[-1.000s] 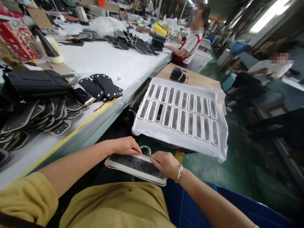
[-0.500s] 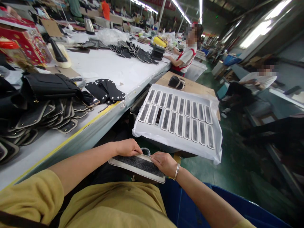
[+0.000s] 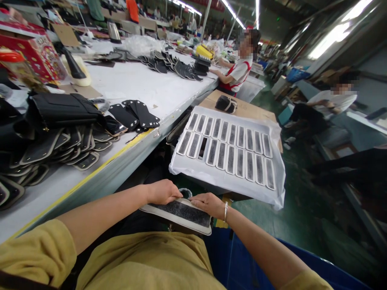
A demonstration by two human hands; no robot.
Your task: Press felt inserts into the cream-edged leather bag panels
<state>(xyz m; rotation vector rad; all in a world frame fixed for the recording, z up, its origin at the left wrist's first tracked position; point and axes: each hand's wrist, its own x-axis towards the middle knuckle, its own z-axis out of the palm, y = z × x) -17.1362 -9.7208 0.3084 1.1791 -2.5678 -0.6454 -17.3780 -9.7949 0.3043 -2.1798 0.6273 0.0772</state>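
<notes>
Close to my body is a long panel (image 3: 184, 213) with a dark speckled middle, a pale border and rounded corners. It lies on a bag-like piece whose body is mostly hidden below; a small metal fitting (image 3: 170, 228) shows under its near edge. My left hand (image 3: 163, 191) pinches the panel's far edge, left of its middle. On the right half of that same edge, my right hand (image 3: 209, 204) presses with its fingers close together, thumb hidden. Between both hands a plastic-wrapped loop (image 3: 185, 192) stands up.
Ahead, a white-lined tray (image 3: 208, 177) bears two rows of similar panels (image 3: 230, 159) with one gap. On the left, a long white table (image 3: 121, 80) carries black bag parts (image 3: 75, 147) and a red box (image 3: 36, 52). A blue bin (image 3: 242, 257) stands low right. Two people are beyond.
My right hand has shifted slightly, from pinching the panel's face and edge to lying flatter along its far edge. My left hand stays at nearly the same spot.
</notes>
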